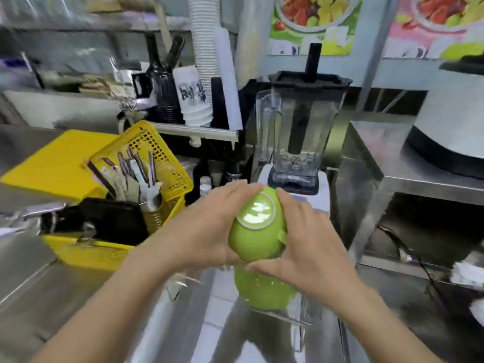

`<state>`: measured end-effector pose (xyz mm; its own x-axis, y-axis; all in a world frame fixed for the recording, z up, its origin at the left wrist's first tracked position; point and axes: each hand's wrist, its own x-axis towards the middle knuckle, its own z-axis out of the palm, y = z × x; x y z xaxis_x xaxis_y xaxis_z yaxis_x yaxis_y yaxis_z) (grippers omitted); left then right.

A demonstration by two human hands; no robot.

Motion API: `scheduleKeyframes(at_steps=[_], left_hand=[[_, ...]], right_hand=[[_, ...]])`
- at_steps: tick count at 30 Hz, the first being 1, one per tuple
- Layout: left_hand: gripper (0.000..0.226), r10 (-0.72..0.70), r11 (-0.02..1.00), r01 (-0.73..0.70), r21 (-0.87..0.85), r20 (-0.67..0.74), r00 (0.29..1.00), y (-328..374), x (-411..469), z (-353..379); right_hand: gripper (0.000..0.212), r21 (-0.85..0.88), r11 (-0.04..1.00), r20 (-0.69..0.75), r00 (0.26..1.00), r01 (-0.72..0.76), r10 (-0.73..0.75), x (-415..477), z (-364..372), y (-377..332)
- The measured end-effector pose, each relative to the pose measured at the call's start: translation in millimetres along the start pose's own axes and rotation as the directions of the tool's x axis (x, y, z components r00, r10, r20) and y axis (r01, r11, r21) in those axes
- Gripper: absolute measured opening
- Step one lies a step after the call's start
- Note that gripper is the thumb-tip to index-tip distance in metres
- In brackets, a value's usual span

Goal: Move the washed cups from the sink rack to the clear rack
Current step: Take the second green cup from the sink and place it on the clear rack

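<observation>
Green cup [258,226] is upside down, base ring facing the camera, held between both hands above the steel surface [39,292]. Left hand [207,226] wraps its left side, fingers curled over the top near the base; right hand [309,247] closes on the right side, thumb under the rim, handle stub poking out just by the palm. So both sides of the grip are closed on the same cup. Directly below the grip sits a second green cup [262,289], also inverted, on what looks like the clear rack [296,320]; its transparent edges are hard to trace through motion blur. Judgement: this is the set-down step, cup about to go next to or over the one already there. Risks: cup surfaces look wet, so a slip on release is plausible; held cup hangs straight above the lower one, so lowering without shifting sideways would knock rim on base and could chip or topple it; the rack outline is barely visible, easy to miss its edge. Left of the grip, yellow basket [146,163] with utensils; beyond the grip, blender jug [301,127], near enough for a knuckle to clip when pulling away.
</observation>
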<state>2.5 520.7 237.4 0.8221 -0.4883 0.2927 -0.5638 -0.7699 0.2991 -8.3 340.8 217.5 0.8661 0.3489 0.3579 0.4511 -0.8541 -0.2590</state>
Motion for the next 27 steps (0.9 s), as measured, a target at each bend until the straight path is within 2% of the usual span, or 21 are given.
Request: scheduleKeyframes(at_steps=[4, 10, 14, 23, 27], left_hand=[[0.110, -0.104, 0.994, 0.105, 0.004, 0.160, 0.982, -38.2, -17.9, -17.1], [0.105, -0.172, 0.974, 0.212, -0.082, 0.342, 0.924, -82.0, -27.4, -8.7], [0.105, -0.210, 0.960, 0.266, -0.085, 0.411, 0.887, -100.6, -30.6, 3.3], [0.107, -0.212, 0.952, 0.293, -0.085, 0.506, 0.836, -122.8, -30.8, 17.9], [0.113, -0.218, 0.956, 0.287, -0.057, 0.517, 0.828, -124.8, -31.6, 20.9]], right_hand=[[0.112, 0.070, 0.997, 0.022, 1.000, -0.023, 0.021, 17.6, 31.9, -38.9], [0.113, 0.022, 0.995, 0.094, 0.991, -0.098, 0.096, 28.6, 79.4, -61.1], [0.115, 0.016, 0.988, 0.222, 0.964, -0.152, 0.145, 28.1, 93.3, -66.2], [0.113, -0.148, 0.984, 0.201, 0.971, -0.102, 0.131, 28.0, 117.8, -69.6], [0.114, -0.156, 0.983, 0.284, 0.949, -0.093, 0.134, 29.2, 115.1, -70.6]])
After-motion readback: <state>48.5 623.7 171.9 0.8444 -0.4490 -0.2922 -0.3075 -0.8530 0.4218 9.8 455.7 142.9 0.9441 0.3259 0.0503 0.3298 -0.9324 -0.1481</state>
